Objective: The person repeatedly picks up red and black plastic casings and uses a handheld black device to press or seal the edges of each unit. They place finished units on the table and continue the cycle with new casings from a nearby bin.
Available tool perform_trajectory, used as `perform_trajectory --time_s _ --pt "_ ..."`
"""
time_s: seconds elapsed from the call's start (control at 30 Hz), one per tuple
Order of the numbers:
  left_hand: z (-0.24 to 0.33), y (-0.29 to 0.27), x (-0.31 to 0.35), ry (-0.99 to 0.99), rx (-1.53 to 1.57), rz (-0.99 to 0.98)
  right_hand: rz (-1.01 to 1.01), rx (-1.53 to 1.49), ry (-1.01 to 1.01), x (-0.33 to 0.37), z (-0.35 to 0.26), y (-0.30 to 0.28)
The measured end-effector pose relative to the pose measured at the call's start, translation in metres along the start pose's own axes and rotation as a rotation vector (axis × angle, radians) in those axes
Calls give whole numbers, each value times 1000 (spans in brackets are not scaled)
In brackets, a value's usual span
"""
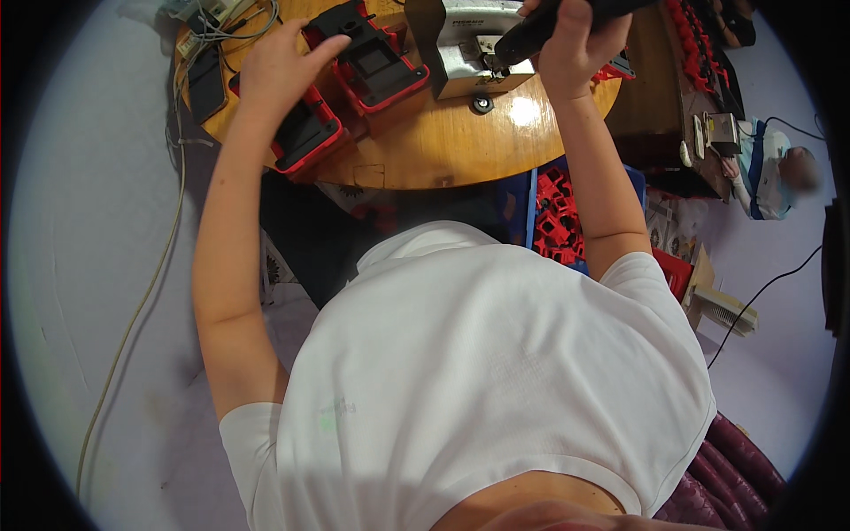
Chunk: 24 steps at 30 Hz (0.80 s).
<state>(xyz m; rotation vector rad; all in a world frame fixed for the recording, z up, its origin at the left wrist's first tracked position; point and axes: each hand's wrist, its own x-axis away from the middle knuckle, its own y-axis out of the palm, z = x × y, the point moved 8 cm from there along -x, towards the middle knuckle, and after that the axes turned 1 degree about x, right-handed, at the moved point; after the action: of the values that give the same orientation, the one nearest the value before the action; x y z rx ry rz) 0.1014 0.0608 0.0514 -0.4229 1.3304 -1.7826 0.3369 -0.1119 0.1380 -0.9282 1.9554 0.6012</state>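
My right hand (580, 55) is closed around a long black handheld tool (540, 34). The tool's narrower end points down and left, at a small metal part on a silver metal block (460, 66); whether they touch I cannot tell. On the left, my left hand (276, 66) has its thumb stretched apart from the fingers. Thumb and fingertips reach to the edge of a black and red plastic housing (376, 66). A second black and red housing (310, 137) lies nearer to me, beside my left wrist. A small round black piece (482, 105) sits before the block.
The round wooden table (443, 164) has a curved near edge. Cables (221, 26) and a dark flat device (208, 84) lie at its left. Below stands a blue bin (531, 208) of red plastic parts (556, 217). Another person (768, 173) is at the far right, near a side table.
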Motion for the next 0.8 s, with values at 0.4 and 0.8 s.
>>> perform_trajectory --time_s 0.4,0.8 --pt "-48 3 8 -3 -23 95 53 -63 43 9 1 -14" --pt "-50 3 8 21 -38 114 -32 -45 191 3 12 2"
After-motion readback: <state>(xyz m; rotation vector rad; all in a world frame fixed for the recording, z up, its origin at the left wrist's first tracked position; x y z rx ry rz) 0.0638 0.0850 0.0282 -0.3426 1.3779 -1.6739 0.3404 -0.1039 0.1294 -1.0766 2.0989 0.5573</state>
